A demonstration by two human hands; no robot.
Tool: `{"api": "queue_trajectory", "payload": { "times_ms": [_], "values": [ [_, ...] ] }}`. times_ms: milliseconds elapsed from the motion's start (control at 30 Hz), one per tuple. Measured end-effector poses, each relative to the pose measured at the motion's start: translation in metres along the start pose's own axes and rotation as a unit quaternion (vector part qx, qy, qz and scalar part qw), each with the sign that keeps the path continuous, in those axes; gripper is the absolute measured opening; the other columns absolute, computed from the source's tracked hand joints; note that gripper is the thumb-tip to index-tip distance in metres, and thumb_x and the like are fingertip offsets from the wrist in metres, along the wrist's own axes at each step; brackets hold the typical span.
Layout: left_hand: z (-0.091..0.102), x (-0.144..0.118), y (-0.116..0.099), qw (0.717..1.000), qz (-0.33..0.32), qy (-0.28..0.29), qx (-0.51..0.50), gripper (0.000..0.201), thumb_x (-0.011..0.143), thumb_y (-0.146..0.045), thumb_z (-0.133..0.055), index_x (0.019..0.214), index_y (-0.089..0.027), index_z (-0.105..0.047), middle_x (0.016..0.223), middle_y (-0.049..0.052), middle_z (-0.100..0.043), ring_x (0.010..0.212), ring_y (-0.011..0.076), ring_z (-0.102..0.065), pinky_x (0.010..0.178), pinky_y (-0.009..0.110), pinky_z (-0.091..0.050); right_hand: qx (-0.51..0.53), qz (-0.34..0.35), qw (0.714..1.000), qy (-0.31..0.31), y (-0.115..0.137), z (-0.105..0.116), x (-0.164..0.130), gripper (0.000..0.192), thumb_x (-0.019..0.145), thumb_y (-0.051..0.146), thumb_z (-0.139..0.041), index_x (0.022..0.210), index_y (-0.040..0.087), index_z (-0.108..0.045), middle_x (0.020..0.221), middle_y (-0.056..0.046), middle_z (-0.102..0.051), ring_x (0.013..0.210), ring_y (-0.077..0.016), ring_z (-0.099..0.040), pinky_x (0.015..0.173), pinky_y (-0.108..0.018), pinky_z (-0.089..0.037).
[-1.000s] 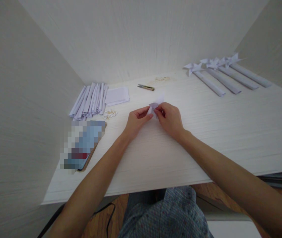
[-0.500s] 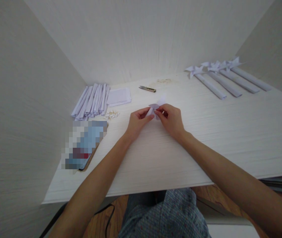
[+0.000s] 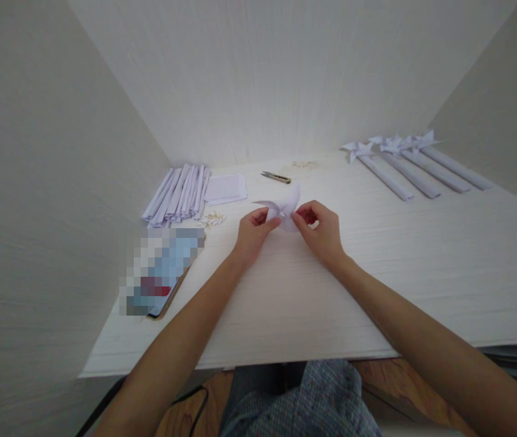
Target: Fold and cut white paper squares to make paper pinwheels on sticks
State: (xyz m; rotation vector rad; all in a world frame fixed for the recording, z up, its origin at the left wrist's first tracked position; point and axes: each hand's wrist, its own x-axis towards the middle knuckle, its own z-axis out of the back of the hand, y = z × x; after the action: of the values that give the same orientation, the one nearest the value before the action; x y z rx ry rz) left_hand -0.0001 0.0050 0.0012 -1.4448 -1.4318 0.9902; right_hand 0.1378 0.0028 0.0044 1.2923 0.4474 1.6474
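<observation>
- Head view: left hand [image 3: 253,235] and right hand [image 3: 323,229] pinch a white paper pinwheel [image 3: 288,208] between them.
- Beyond the hands: snips [image 3: 277,178].
- Left of the hands: phone [image 3: 174,267] (screen pixelated, any writing unreadable).

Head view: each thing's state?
White paper pinwheel: curled, pinched by left hand and right hand
White paper tubes: piled
Square white paper sheets: stacked
Small metal snips: flat; opening unclear
Four white tubes with paper pinwheels: laid side by side
Tan-edged phone: flat, screen pixelated
White and tan bits: scattered
</observation>
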Motion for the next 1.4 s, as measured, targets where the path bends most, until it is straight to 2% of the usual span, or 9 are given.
{"api": "queue_trajectory", "payload": {
  "times_ms": [167, 367, 433, 567, 700, 867, 1033, 1233, 1400],
  "values": [
    [0.000, -0.001, 0.000, 1.000, -0.009, -0.011, 0.028, 0.023, 0.048, -0.025, -0.075, 0.065, -0.017, -0.062, 0.064, -0.003, -0.063, 0.061, 0.0097, -0.055, 0.066, 0.026, -0.043, 0.047, -0.030, 0.998, 0.009, 0.000, 0.000, 0.001, 0.009, 0.071, 0.026, -0.055, 0.066, 0.019, -0.052, 0.055, 0.003, -0.051, 0.052, -0.0104, -0.045, 0.051, -0.025, -0.036],
    [0.001, 0.000, 0.002, 0.998, -0.019, -0.041, 0.045, 0.020, 0.051, -0.027, -0.074, 0.062, -0.018, -0.062, 0.061, -0.004, -0.061, 0.057, 0.0091, -0.052, 0.060, 0.024, -0.041, 0.075, 0.004, 0.996, 0.051, 0.001, 0.000, 0.000, 0.009, 0.070, 0.025, -0.055, 0.069, 0.019, -0.049, 0.060, 0.003, -0.050, 0.055, -0.0106, -0.046, 0.053, -0.026, -0.037],
    [0.001, 0.000, 0.003, 0.997, -0.028, -0.050, 0.052, 0.017, 0.052, -0.028, -0.073, 0.061, -0.018, -0.061, 0.059, -0.005, -0.060, 0.056, 0.0086, -0.051, 0.059, 0.024, -0.040, 0.076, 0.015, 0.995, 0.059, 0.001, -0.001, -0.001, 0.015, 0.068, 0.026, -0.058, 0.071, 0.020, -0.045, 0.065, 0.003, -0.051, 0.059, -0.0112, -0.048, 0.057, -0.026, -0.038],
    [0.000, 0.000, 0.003, 0.996, -0.039, -0.050, 0.060, 0.014, 0.053, -0.026, -0.071, 0.057, -0.018, -0.060, 0.056, -0.005, -0.058, 0.054, 0.0078, -0.049, 0.057, 0.023, -0.039, 0.061, 0.005, 0.995, 0.081, -0.002, -0.005, -0.002, 0.038, 0.059, 0.033, -0.068, 0.080, 0.022, -0.038, 0.076, 0.002, -0.049, 0.067, -0.0127, -0.050, 0.061, -0.028, -0.041],
    [-0.002, -0.002, 0.001, 0.998, -0.018, -0.029, 0.046, 0.014, 0.053, -0.025, -0.072, 0.060, -0.017, -0.062, 0.059, -0.004, -0.060, 0.057, 0.0084, -0.051, 0.060, 0.023, -0.039, 0.037, -0.020, 0.995, 0.091, -0.006, -0.009, -0.004, 0.051, 0.055, 0.038, -0.070, 0.086, 0.022, -0.034, 0.077, 0.002, -0.050, 0.068, -0.0142, -0.050, 0.060, -0.029, -0.041],
    [-0.004, -0.004, 0.001, 1.000, 0.016, -0.018, -0.003, 0.015, 0.053, -0.024, -0.071, 0.059, -0.016, -0.060, 0.059, -0.004, -0.060, 0.057, 0.0072, -0.052, 0.062, 0.022, -0.041, 0.098, -0.024, 0.990, 0.094, -0.009, -0.009, -0.002, 0.037, 0.062, 0.031, -0.064, 0.085, 0.022, -0.035, 0.075, 0.002, -0.051, 0.068, -0.0128, -0.051, 0.062, -0.028, -0.040],
    [-0.003, -0.004, 0.000, 0.999, 0.029, -0.025, -0.030, 0.015, 0.051, -0.021, -0.072, 0.058, -0.015, -0.061, 0.059, -0.004, -0.061, 0.056, 0.0060, -0.053, 0.060, 0.020, -0.042, 0.138, -0.050, 0.983, 0.111, -0.012, -0.008, 0.001, 0.026, 0.064, 0.031, -0.063, 0.079, 0.021, -0.044, 0.069, 0.003, -0.052, 0.065, -0.0119, -0.050, 0.061, -0.028, -0.040],
    [-0.001, -0.002, 0.004, 0.999, 0.026, -0.023, 0.006, 0.020, 0.048, -0.022, -0.074, 0.064, -0.015, -0.063, 0.065, -0.002, -0.064, 0.060, 0.0084, -0.057, 0.062, 0.022, -0.044, 0.178, -0.082, 0.972, 0.129, -0.014, -0.010, 0.003, 0.023, 0.063, 0.031, -0.062, 0.080, 0.019, -0.054, 0.071, -0.001, -0.057, 0.063, -0.0138, -0.051, 0.057, -0.028, -0.041],
    [0.001, -0.002, 0.007, 0.997, -0.010, -0.007, 0.081, 0.024, 0.049, -0.021, -0.075, 0.069, -0.013, -0.065, 0.069, 0.001, -0.066, 0.064, 0.0106, -0.059, 0.062, 0.023, -0.044, 0.175, -0.067, 0.976, 0.111, -0.014, -0.011, 0.003, 0.021, 0.062, 0.034, -0.064, 0.071, 0.019, -0.052, 0.064, 0.001, -0.054, 0.059, -0.0123, -0.047, 0.056, -0.027, -0.040]
  ]
}}
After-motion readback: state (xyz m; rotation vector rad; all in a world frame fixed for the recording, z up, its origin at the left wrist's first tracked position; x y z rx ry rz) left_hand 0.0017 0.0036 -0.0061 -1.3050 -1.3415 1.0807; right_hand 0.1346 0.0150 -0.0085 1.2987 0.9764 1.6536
